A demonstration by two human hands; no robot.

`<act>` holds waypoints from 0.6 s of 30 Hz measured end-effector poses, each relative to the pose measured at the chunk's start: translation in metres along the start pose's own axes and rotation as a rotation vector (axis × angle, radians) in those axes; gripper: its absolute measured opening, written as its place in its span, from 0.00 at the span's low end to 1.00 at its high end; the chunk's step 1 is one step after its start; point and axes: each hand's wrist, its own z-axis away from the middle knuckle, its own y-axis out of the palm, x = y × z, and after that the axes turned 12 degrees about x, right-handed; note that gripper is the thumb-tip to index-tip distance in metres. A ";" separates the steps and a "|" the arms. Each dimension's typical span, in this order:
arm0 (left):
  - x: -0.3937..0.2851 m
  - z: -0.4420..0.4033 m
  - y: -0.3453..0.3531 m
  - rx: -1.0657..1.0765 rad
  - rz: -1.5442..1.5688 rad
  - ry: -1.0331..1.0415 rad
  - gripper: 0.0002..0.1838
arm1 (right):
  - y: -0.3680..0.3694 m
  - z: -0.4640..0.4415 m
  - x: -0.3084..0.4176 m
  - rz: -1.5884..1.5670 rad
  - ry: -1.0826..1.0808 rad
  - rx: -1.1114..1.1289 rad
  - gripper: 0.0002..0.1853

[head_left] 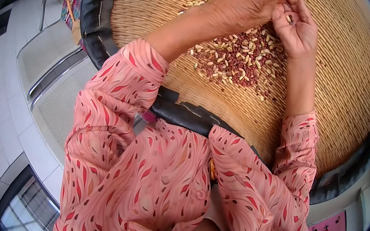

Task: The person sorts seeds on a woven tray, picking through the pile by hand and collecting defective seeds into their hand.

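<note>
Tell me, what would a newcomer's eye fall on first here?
Probably the scatter of red and pale beans or nuts on the wide woven tray, toward the top of the view. At its upper edge, the right hand is palm up with a small piece in it, close to the left hand. Below, a pink patterned shirt fills much of the picture.

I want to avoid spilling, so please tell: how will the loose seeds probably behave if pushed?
The loose seeds would probably scatter, being separate small pieces. Since many look rounded, some may roll. The ridged woven tray beneath could catch others.
</note>
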 end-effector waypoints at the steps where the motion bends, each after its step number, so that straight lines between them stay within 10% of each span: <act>1: 0.005 0.006 -0.009 -0.015 -0.059 -0.034 0.14 | 0.000 0.002 0.007 0.015 -0.024 -0.015 0.14; 6: 0.049 0.073 -0.057 0.307 -0.445 -0.515 0.13 | -0.013 0.000 0.043 -0.076 -0.008 0.217 0.19; 12: 0.036 0.093 -0.028 0.555 -0.186 -0.633 0.14 | -0.014 -0.003 0.047 -0.011 -0.016 0.263 0.19; 18: 0.008 0.072 0.021 0.406 0.059 -0.154 0.20 | -0.015 -0.001 0.043 0.006 0.008 0.260 0.19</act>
